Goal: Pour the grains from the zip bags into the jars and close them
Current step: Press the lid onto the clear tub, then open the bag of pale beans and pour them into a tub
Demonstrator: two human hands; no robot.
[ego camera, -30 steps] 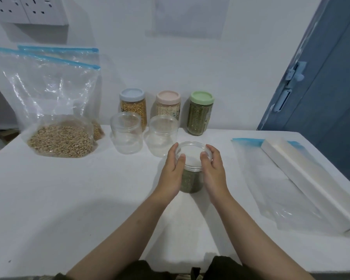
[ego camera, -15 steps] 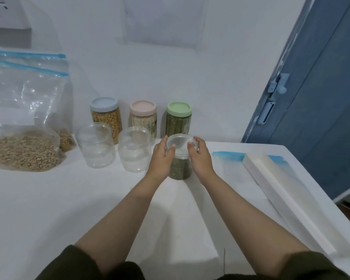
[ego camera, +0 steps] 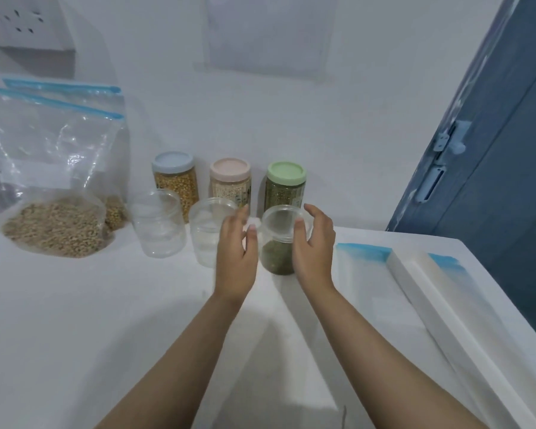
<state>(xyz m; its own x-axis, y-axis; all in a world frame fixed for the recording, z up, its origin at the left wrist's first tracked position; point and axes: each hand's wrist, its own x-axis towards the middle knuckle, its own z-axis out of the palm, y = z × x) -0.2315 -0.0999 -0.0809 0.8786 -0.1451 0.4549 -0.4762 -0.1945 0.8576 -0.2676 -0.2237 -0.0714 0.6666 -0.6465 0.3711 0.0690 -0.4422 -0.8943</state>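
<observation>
Both hands had come off the jar since the earlier frames, where we held its clear lid from two sides. Our left hand point(ego camera: 236, 258) was just left of the small jar point(ego camera: 279, 243), fingers relaxed and spread, holding nothing. Our right hand point(ego camera: 314, 243) was just right of it, fingers loosely curved, thumb near the lid point(ego camera: 283, 218); we cannot tell if it touched. The jar stood between our hands with green grains and the lid on top. Left of our left hand stood two empty clear jars point(ego camera: 158, 226), and further left the zip bag point(ego camera: 56, 187) with brown grains. Behind our hands three capped jars point(ego camera: 287, 187) stood by the wall. Right of our right hand lay a flat empty bag point(ego camera: 365, 274).
</observation>
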